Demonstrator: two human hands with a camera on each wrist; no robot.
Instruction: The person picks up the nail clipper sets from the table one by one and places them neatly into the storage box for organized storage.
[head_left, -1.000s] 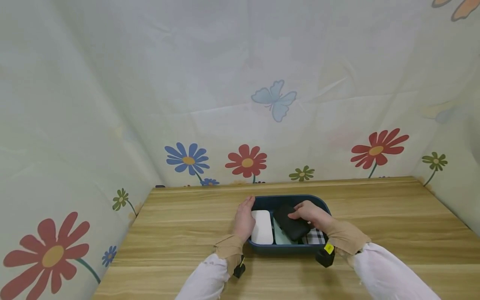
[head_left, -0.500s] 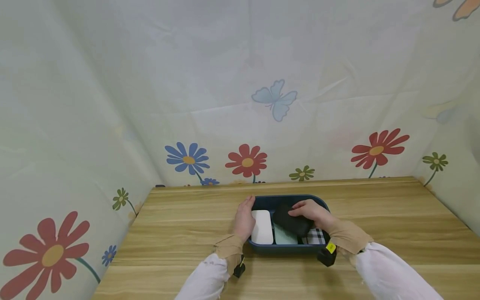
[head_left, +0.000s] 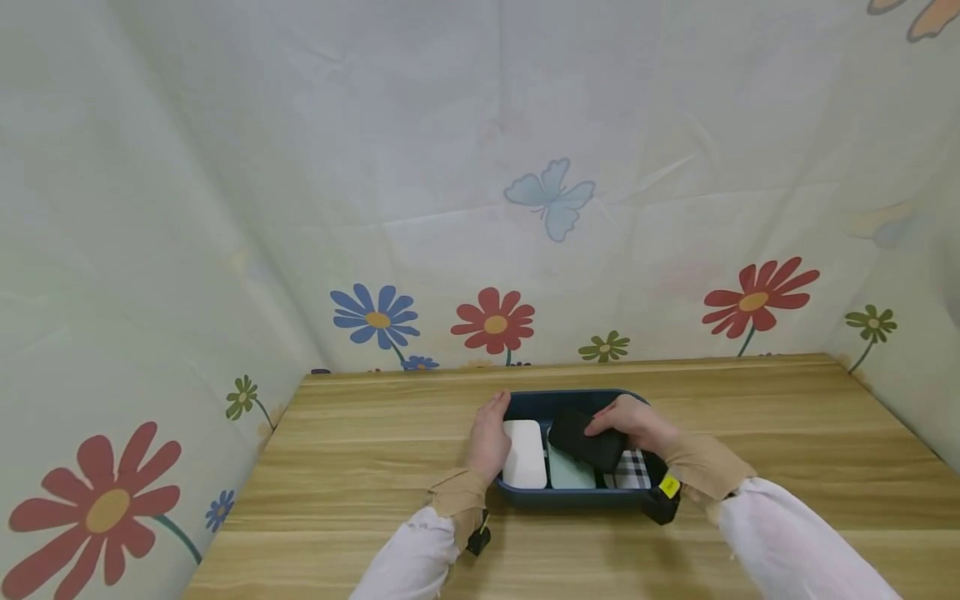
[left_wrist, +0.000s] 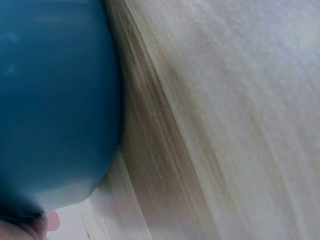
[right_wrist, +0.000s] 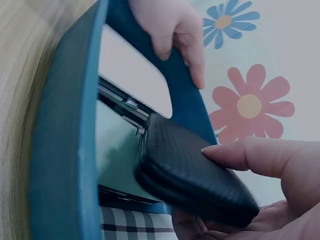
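Observation:
A dark blue bin (head_left: 570,498) stands on the wooden table with flat cases inside. My left hand (head_left: 491,437) holds its left end, thumb inside the wall and fingers along it. With my right hand (head_left: 633,423) I pinch a black textured case (right_wrist: 192,170), thumb on its upper face and fingers beneath. It is tilted over a pale green case (head_left: 570,473), partly covering it. Left of that lies a white case (head_left: 524,455), and to the right a black-and-white plaid case (head_left: 632,472). The left wrist view mostly shows the bin's outer wall (left_wrist: 55,100).
The wood-grain table (head_left: 360,483) extends around the bin on all sides. Behind it hangs a pale curtain (head_left: 420,167) printed with flowers and a butterfly. Metal clasps (right_wrist: 131,104) show along the edges between the white and green cases.
My right hand has shifted slightly right and turned the black case, baring more of the green case and the plaid one. My left hand has stayed put on the bin.

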